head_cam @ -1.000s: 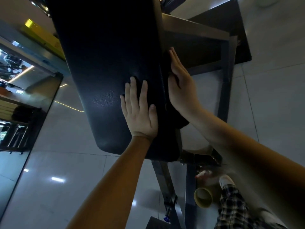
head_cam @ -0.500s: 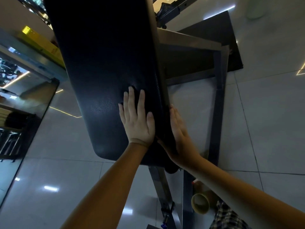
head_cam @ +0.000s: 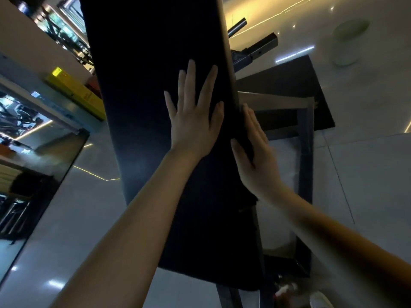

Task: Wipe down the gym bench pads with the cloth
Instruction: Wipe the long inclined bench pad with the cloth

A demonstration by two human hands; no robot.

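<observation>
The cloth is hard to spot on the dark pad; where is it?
Head view: the cloth sits under the right hand, pressed against the bench pad's right edge, beside the left hand.

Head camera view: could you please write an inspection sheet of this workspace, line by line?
Surface: black bench pad, long, on a metal frame; the light is too dim to tell any dirt.
Job's things: dark cloth against the pad's right side edge, hard to tell from the pad.
Clutter: pale round object on the floor; yellow box at the left.
Grippers: left hand flat on the pad's top; right hand presses the cloth with straight fingers.
Cables: nothing seen.
Surroundings: glossy tiled floor, dark floor mat, gym equipment at the far left.
</observation>
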